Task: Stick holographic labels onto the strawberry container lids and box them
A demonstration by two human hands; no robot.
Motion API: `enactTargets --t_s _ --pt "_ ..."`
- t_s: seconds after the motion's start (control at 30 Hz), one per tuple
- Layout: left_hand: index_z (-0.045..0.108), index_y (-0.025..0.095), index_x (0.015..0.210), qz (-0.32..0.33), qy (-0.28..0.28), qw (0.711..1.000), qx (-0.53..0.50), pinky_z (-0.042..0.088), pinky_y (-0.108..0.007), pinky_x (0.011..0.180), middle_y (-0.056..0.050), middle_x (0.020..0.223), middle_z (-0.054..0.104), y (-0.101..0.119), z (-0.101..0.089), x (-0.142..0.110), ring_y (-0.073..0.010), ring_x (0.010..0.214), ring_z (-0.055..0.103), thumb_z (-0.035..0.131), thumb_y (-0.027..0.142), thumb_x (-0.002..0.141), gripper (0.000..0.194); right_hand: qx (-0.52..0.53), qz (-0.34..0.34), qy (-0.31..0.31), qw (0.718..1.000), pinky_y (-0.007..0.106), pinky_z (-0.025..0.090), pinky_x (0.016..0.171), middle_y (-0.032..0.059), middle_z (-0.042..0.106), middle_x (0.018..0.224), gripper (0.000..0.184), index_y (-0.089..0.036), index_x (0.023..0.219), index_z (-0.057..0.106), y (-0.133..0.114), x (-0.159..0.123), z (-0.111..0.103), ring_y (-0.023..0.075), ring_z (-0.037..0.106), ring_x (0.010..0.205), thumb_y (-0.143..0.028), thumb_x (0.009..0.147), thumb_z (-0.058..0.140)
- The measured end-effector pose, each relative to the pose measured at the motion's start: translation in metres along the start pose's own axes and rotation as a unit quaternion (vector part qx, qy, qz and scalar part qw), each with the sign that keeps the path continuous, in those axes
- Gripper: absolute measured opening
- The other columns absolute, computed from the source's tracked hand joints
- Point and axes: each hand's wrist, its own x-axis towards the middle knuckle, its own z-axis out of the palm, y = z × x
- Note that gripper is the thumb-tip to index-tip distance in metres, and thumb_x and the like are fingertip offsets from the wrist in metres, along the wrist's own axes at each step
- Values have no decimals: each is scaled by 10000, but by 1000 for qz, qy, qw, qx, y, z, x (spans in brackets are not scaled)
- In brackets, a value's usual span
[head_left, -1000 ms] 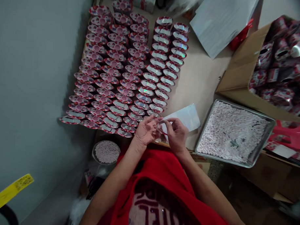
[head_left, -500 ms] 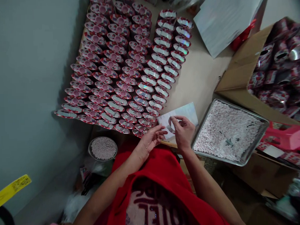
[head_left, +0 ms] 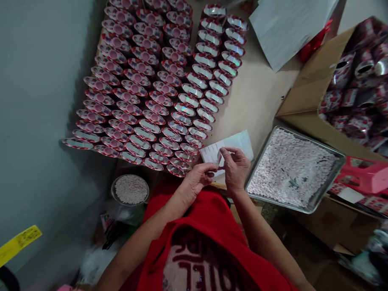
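Note:
My right hand pinches a small thin, pale strip between thumb and finger. Its exact kind is hard to make out. My left hand meets the lower end of that strip with thumb and fingertip closed together, the other fingers curled. Under both hands lies a whitish sheet marked with short lines, at the table's front edge. Left of it stand rows of red patterned oval containers; many carry pale glossy rectangles on top, others show a round pink centre.
A metal tray of small pale pieces sits right of my hands, a round bowl of similar pieces at lower left. An open cardboard box of red containers stands at right, near a pink plastic stool. A large grey-white sheet lies behind.
My left hand's fingers have closed from a loose, spread pose and moved right to the strip in my right hand. The view has shifted slightly.

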Motion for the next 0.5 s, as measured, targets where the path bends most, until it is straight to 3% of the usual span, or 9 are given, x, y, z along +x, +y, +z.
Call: enactTargets --t_s 0.1,0.33,0.5 --pt "736 127 783 25 6 999 37 280 -195 506 -22 738 653 -3 1 0 -74 614 523 871 278 584 284 -21 -16 22 999 238 399 459 -80 511 545 343 -187 909 710 3 5 -4 109 477 470 -523 847 741" --pt "743 134 759 79 16 986 143 292 -221 538 -34 654 640 0 4 -5 -88 567 477 869 385 650 301 -61 -40 36 997 235 466 508 -62 562 624 306 -207 910 684 6 6 -13 109 522 502 -512 886 691" --pt "745 148 713 154 28 967 202 298 -230 546 -22 629 640 3 10 -16 -87 557 430 855 409 673 286 -36 -25 43 998 230 419 488 -78 530 581 268 -214 880 640 5 4 -11 113 505 486 -479 902 673"
